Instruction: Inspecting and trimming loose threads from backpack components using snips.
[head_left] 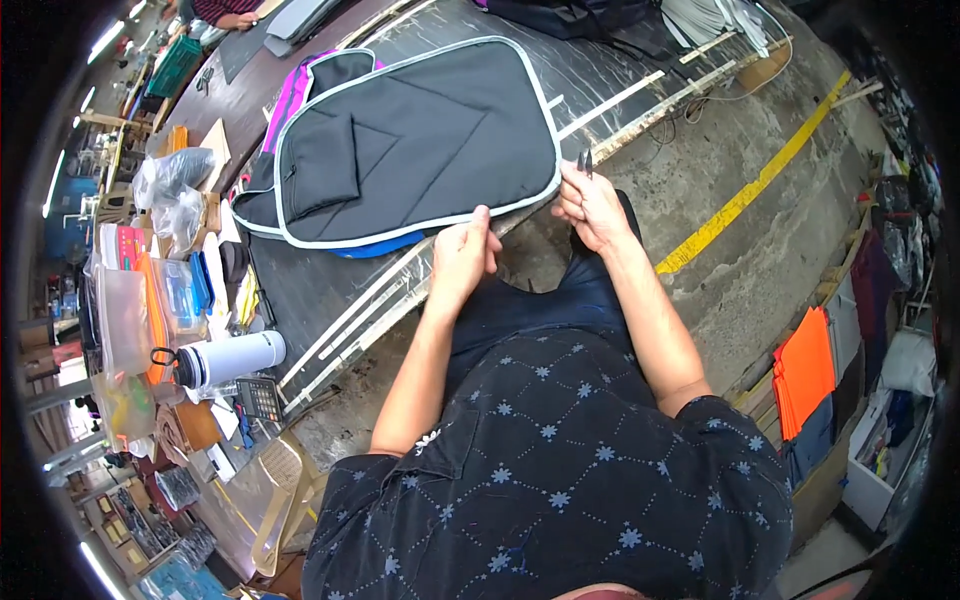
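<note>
Head view: a long dark bench [315, 300] slants from lower left to upper right, the person standing at its front edge. On it, a black quilted panel [450, 130] with rounded corners and pale grey binding lies flat, its right end reaching the front edge. It looks light, padded and soft, likely to bend rather than break; the bound rim seems the firmest place to hold, while the small flap [320, 165] near its left end could flop if pulled. A magenta-edged piece [288, 105] and a blue piece [380, 246] show from beneath, so the layers may slip over each other. Dark benchtop shows left of the panel's near side, giving room to slide; toward the bench's far right, a dark bag [570, 18] limits travel. The left hand [462, 258] pinches the near rim between thumb and fingers; the right hand [595, 208] has its thumb and forefinger at the right-hand near corner, other fingers curled. At the bench's lower left end lie a white bottle [235, 358] and a calculator [261, 399]. Dark snips [587, 163] jut upward from the right hand's grasp, beyond the front edge.
</note>
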